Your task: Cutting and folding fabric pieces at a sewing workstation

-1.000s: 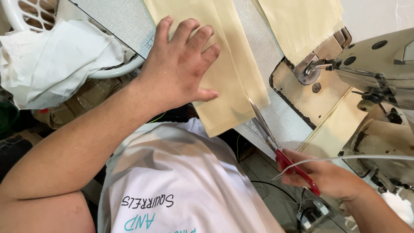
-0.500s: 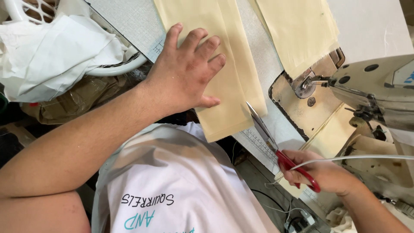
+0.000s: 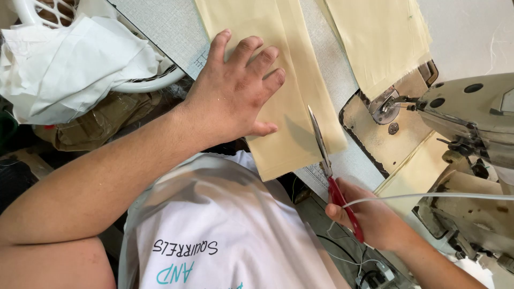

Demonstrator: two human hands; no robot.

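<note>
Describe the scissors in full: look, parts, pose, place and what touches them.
The scissors have two long, slim, grey metal blades and red handles. The blades look shut or nearly so, tapering to a point that aims away from the person, up over the near edge of the cream fabric strip. The right hand holds the red handles, fingers wrapped round them, low at the table's front edge. Whether the blades touch the fabric cannot be told. A white cord crosses just above that hand.
</note>
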